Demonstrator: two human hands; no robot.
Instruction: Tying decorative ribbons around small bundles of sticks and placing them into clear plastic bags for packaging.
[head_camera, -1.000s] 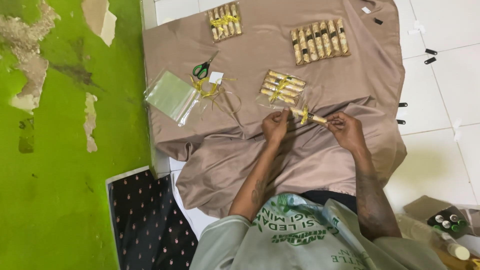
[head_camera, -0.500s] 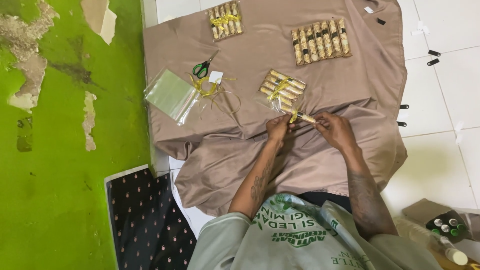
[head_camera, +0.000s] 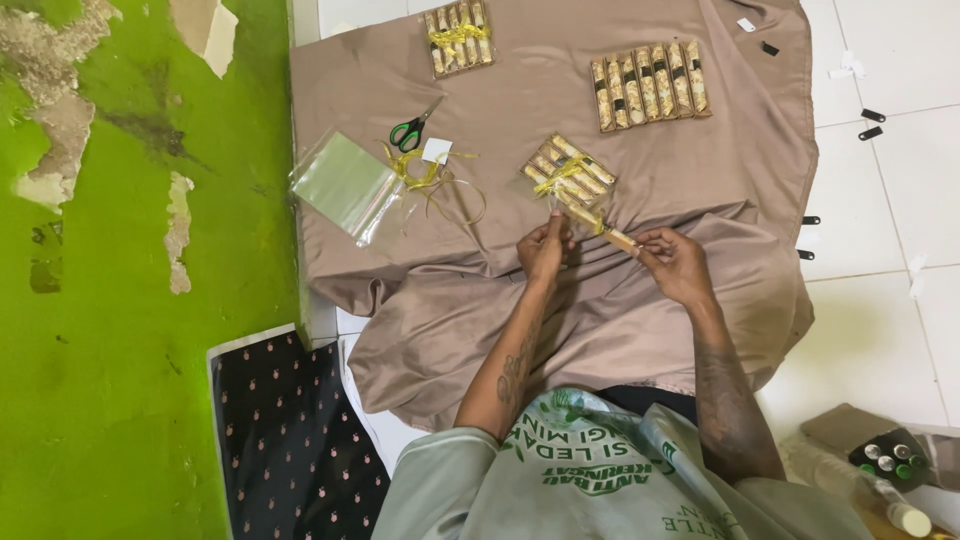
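Yellow ribbon and a slim tan stick (head_camera: 612, 236) sat between both hands, held just above the brown cloth (head_camera: 500, 330) spread on the floor. Left hand (head_camera: 545, 250) was curled shut, fingers pinched on the near end of the stick where the ribbon trailed off. Right hand (head_camera: 678, 264) was also closed, fingertips clamped on the far end. Stick lay tilted, its upper end close to a small bundle (head_camera: 566, 176) of similar sticks, already tied across with yellow ribbon; cannot tell if they touched.

Judged step: handling a single stick beside the tied bundle, tying or wrapping in progress. Any next move would call for a steady pinch from one hand while the other worked the thin ribbon, since it was slippery and narrow.

Further out on the cloth: a loose tangle of yellow ribbon (head_camera: 430, 180) with a small white tag, green-handled scissors (head_camera: 410, 130) just above it, clear plastic bags (head_camera: 345, 185) at the left edge. At the top, a tied bundle (head_camera: 458, 35) and a flat row of untied sticks (head_camera: 650, 83). Small black clips (head_camera: 870, 124) lay on the white tiles to the right. Green peeling wall (head_camera: 120, 250) on the left.
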